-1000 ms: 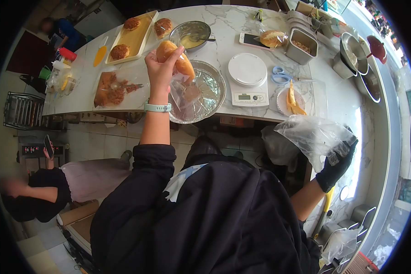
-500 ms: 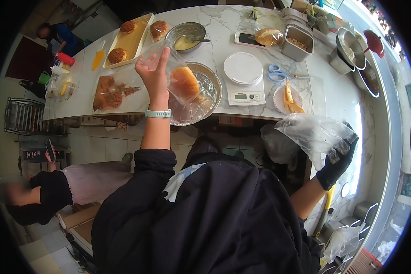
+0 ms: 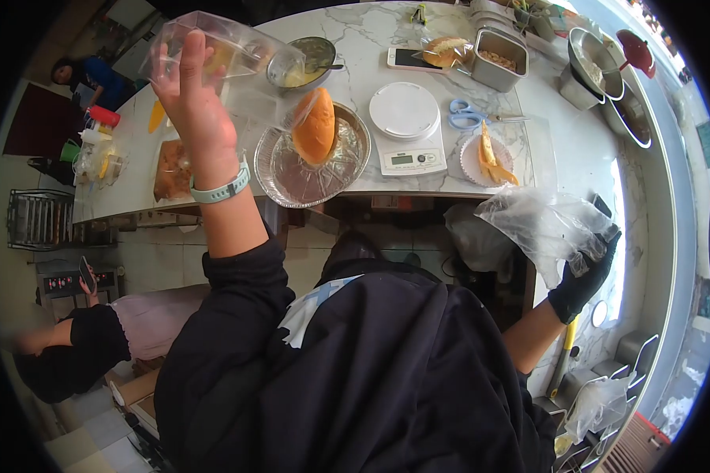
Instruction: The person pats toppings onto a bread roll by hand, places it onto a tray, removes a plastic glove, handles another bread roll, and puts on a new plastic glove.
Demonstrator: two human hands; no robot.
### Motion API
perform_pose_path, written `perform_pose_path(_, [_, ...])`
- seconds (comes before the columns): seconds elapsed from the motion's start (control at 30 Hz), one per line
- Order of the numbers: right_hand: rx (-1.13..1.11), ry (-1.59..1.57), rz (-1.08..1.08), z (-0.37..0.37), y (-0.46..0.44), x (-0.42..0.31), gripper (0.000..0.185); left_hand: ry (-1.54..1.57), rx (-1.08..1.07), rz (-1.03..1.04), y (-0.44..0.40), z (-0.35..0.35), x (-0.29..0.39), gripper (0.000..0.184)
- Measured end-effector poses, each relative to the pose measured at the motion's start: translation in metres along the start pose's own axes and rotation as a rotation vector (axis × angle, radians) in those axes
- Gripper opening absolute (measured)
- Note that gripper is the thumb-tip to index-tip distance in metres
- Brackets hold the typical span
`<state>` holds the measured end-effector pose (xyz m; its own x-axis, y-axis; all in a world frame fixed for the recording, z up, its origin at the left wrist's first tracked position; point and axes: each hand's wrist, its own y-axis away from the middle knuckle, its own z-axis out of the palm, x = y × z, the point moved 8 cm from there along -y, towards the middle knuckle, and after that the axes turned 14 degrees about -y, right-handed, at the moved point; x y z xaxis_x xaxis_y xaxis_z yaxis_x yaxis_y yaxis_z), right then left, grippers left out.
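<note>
My left hand (image 3: 197, 102), bare and with a pale green watch band at the wrist, is raised with its fingers curled round a clear plastic bag (image 3: 248, 59). A golden bread roll (image 3: 315, 130) is at the bag's lower end, mostly clear of the plastic. Under the roll is a round foil pan (image 3: 272, 169); whether they touch I cannot tell. Off to the right, my right hand (image 3: 588, 280), in a black glove, grips a crumpled clear plastic bag (image 3: 536, 221) beyond the counter's front edge.
On the marble counter stand a white scale (image 3: 406, 118), blue scissors (image 3: 465, 116), a paper dish (image 3: 472, 158) with a yellow piece, a phone (image 3: 402, 59), a metal tin (image 3: 501, 59) and a mixing bowl (image 3: 304, 59). Another person (image 3: 75, 339) is at the lower left.
My left hand has moved left and up, drawing the bag with it. The roll, inside the bag before, now shows mostly outside it over the foil pan. My right hand has barely moved.
</note>
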<state>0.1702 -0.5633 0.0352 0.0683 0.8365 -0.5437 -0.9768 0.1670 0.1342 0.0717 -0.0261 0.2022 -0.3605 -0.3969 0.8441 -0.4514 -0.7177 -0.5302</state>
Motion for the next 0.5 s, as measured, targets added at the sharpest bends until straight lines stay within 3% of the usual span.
perform_pose_path(0.03, [-0.015, -0.046, 0.017, -0.002, -0.002, 0.001, 0.029, 0.022, -0.051, -0.009, 0.002, 0.011, 0.001, 0.082])
perform_pose_path(0.1, [-0.364, -0.249, 0.170, -0.002, 0.004, -0.004, 0.036, 0.066, -0.195, -0.086, 0.012, 0.045, -0.005, 0.085])
perform_pose_path(0.13, [-0.061, -0.224, 0.079, -0.029, 0.001, -0.010, 0.029, 0.084, -0.285, -0.155, 0.023, 0.066, -0.011, 0.087])
perform_pose_path(0.2, [-0.056, -0.251, 0.106, -0.022, 0.013, -0.015, 0.026, 0.213, -0.468, -0.353, 0.047, 0.112, -0.033, 0.089])
perform_pose_path(0.27, [0.245, -0.163, -0.122, -0.030, 0.025, -0.031, 0.026, 0.414, -0.630, -0.616, 0.076, 0.155, -0.065, 0.089])
perform_pose_path(0.3, [0.248, -0.210, -0.115, -0.036, 0.028, -0.037, 0.027, 0.497, -0.658, -0.719, 0.090, 0.177, -0.072, 0.084])
perform_pose_path(0.4, [-0.053, -0.285, -0.069, -0.056, 0.035, -0.054, 0.021, 0.273, -0.774, -0.776, 0.117, 0.233, -0.105, 0.094])
perform_pose_path(0.43, [-0.188, -0.350, 0.014, -0.055, 0.039, -0.056, 0.021, 0.288, -0.816, -0.751, 0.125, 0.250, -0.109, 0.089])
perform_pose_path(0.5, [-0.037, -0.316, -0.108, -0.073, 0.048, -0.067, 0.020, 0.295, -0.872, -0.768, 0.143, 0.281, -0.110, 0.083])
